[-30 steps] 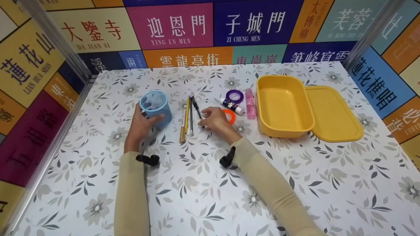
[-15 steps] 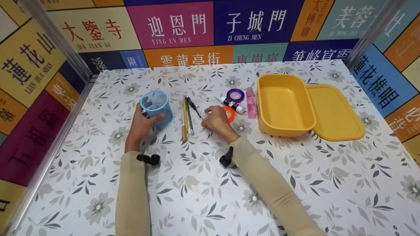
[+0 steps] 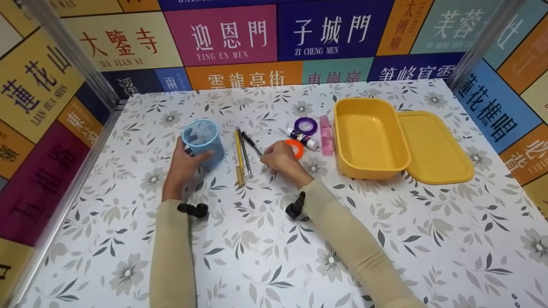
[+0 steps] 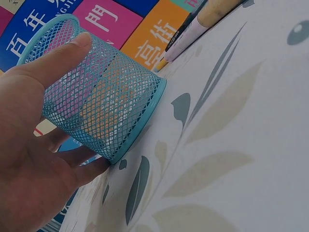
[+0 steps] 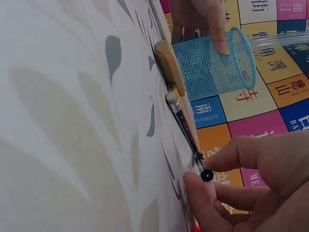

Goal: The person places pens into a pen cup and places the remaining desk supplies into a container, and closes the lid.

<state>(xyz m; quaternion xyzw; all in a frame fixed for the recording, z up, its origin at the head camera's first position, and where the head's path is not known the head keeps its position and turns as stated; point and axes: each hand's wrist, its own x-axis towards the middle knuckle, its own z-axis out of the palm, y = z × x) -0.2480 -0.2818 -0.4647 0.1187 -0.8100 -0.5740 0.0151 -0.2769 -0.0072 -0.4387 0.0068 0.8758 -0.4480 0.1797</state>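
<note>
In the head view my left hand grips a light blue mesh pen holder, which stands on the table, its mouth facing up. The left wrist view shows the thumb along the mesh near the rim and the fingers on the other side. My right hand pinches the near end of a black pen between thumb and fingertips. That dark round pen end shows between the fingers in the right wrist view. Left of this pen lie a dark pencil and a yellow pencil, beside a tan-ended stick.
Right of my right hand lie an orange tape roll, a glue stick, a purple tape roll and a pink translucent bar. A yellow box stands farther right, beside its yellow lid. Printed panels surround the table.
My right fingers have drawn together onto the black pen's near end. The black pen and the pencils have shifted slightly left at their far ends. My left hand stays on the pen holder.
</note>
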